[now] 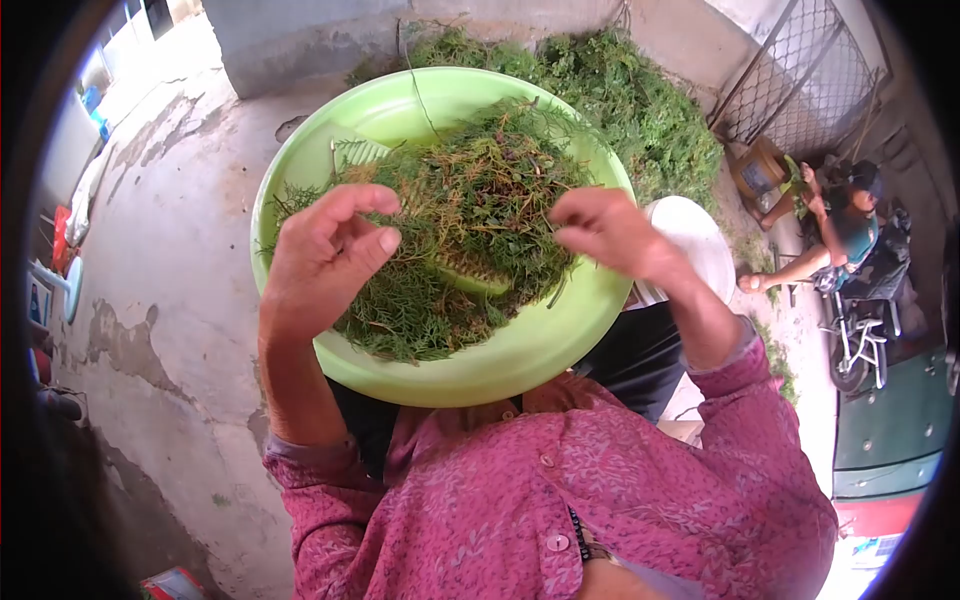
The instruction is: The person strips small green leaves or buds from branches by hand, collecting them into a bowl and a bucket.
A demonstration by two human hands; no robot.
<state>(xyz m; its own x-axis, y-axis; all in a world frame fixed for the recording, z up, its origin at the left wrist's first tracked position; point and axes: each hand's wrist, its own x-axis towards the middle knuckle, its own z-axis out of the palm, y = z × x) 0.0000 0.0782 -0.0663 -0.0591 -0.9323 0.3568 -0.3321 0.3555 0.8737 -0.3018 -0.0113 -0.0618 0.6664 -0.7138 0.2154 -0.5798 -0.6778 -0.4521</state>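
A light green plastic basin (480, 385) rests on the lap, heaped with cut feathery green sprigs (410, 310). Browner, drier bits (500, 170) lie among the sprigs on the upper right of the heap. My left hand (325, 250) is over the basin's left side, thumb and forefinger curved and apart, with nothing visible between them. Over the right side of the heap is my right hand (610, 230), its fingers bent and a small gap showing between forefinger and thumb. Pale green ridged plastic (470, 275) shows through the sprigs between the hands.
A pile of leafy green branches (640, 120) lies beyond the basin against the wall. A white round lid or bucket top (690, 245) is at the right. Farther right, another person (850, 225) sits near a motorbike (860, 340) and a wire-mesh gate (795, 75).
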